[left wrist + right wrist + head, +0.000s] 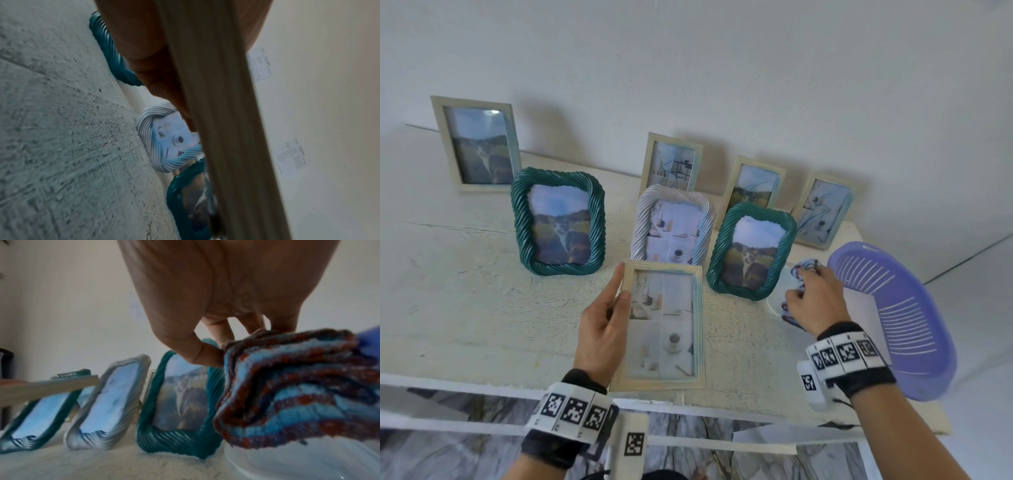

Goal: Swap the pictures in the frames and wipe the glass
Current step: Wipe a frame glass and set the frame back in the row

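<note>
the left hand [602, 329] pinches the pale wooden rectangular frame [664, 325] by its left edge, above the rough white shelf [465, 291], in front of the grey twisted-rope frame [671, 222] flanked by two teal twisted-rope frames [558, 222]. the right hand [815, 301] has its fingers curled round the striped blue-and-red knitted cloth [287, 394], beside the lilac slatted plastic basket [893, 308]; only the right wrist view shows a clear dish [287, 464] beneath.

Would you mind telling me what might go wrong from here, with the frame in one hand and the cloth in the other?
1. The left hand holds the cream frame by one long edge only; that grip may slip once wiping pressure lands on the glass.
2. The right hand lifts the striped cloth right beside the green frame; the cloth or wrist might knock it over.
</note>
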### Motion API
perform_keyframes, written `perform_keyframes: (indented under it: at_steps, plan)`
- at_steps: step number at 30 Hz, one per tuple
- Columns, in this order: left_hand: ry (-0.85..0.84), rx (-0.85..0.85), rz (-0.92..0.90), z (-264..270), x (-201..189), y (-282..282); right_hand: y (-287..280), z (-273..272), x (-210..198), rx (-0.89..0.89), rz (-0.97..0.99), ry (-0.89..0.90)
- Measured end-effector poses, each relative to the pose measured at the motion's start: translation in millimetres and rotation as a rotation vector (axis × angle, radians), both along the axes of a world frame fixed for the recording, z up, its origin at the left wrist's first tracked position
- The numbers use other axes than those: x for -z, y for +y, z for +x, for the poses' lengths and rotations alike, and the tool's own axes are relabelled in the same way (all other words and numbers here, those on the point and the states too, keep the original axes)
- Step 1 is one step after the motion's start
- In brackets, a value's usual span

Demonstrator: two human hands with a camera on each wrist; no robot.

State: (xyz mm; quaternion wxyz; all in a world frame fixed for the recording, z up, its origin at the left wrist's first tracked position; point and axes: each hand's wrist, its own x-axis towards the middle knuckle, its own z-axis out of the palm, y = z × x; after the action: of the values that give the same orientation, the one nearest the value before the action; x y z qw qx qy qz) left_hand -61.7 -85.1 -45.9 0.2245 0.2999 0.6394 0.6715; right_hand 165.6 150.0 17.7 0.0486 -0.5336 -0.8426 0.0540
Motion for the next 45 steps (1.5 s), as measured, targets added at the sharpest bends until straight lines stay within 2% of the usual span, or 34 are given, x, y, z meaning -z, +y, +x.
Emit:
perform_keyframes:
  at_steps: [4,8,14,17,19,20,22,25,27,29,32,35,37,41,45]
  plan:
    - [-0.03,0.011,-0.006,0,1,0,19,-16,6,-0.027,-0.05,-0.089]
    - [-0.035,0.019,0.0,-1,-3,0,26,-18,23,-0.001,-0.167,-0.07]
    - [-0.022,-0.015,-0.019,0,-15,2,21,-7,28,-0.008,-0.15,0.022]
    - [-0.02,-0.04,-0.017,0,-19,3,-1,-1,14,-0.041,-0.024,0.043]
    - [-0.045,-0.033,0.007,2,-25,3,-25,0,3,-0.11,0.001,0.18]
    - [-0.066,-0.022,0.016,2,-27,4,-38,-1,0,-0.159,-0.055,0.291]
    - [-0.117,-0.003,0.03,3,-30,7,-66,-8,-6,-0.2,-0.327,0.541]
    - [-0.2,0.016,0.04,6,-34,9,-101,-28,-7,-0.053,-0.881,0.975]
    - [-0.222,0.022,0.039,9,-38,12,-117,-41,-4,0.026,-1.083,1.137]
    - [-0.234,0.031,0.023,13,-40,14,-126,-52,0,0.081,-1.15,1.269]
    - [-0.245,0.084,-0.021,13,-41,14,-133,-62,0,0.125,-1.131,1.403]
    - [-0.259,0.259,-0.148,14,-50,10,-138,-68,-4,0.046,-1.11,1.422]
    - [-0.293,0.37,-0.166,17,-59,9,-144,-71,-8,-0.056,-1.086,1.374]
    - [-0.344,0.46,-0.179,14,-63,6,-162,-80,-7,-0.329,-0.802,1.128]
    - [-0.494,0.537,-0.145,7,-67,-3,-178,-90,-5,-0.39,-0.61,0.971]
